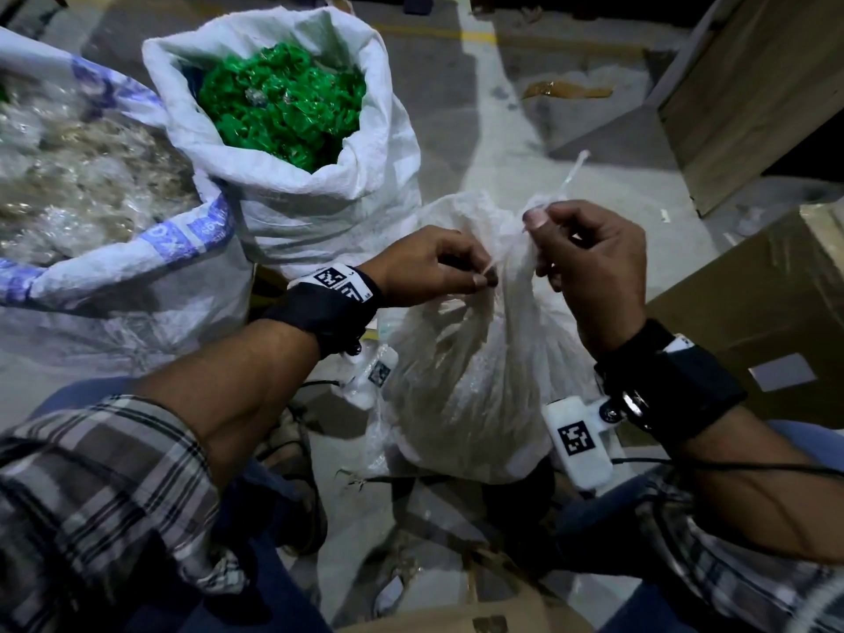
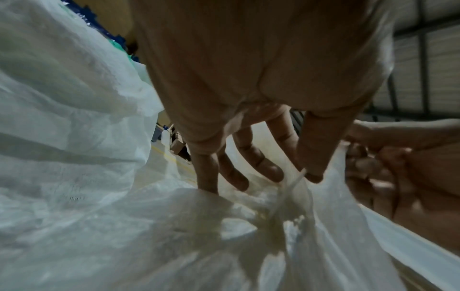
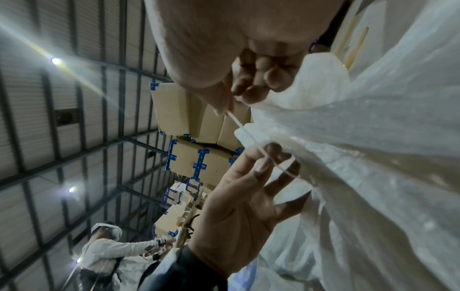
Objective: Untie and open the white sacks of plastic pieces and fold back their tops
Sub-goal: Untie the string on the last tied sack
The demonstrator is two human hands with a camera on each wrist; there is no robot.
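Observation:
A tied white sack (image 1: 475,372) stands on the floor between my knees, its neck gathered into a bunch (image 1: 504,249). My left hand (image 1: 484,278) pinches a thin white tie string (image 1: 571,175) at the left of the neck. My right hand (image 1: 539,217) pinches the same string at the top right, and its loose end sticks up. In the left wrist view, thumb and forefinger of the left hand (image 2: 305,176) nip the string above the sack (image 2: 149,236). The right wrist view shows the string (image 3: 239,124) running taut from the right hand (image 3: 227,110) down to the left hand (image 3: 263,157).
Behind stands an open sack of green pieces (image 1: 283,102), top folded back. A larger open sack of clear pieces (image 1: 68,175) is at the left. Cardboard boxes (image 1: 753,312) crowd the right. Another person (image 3: 104,246) works beside stacked boxes (image 3: 196,157).

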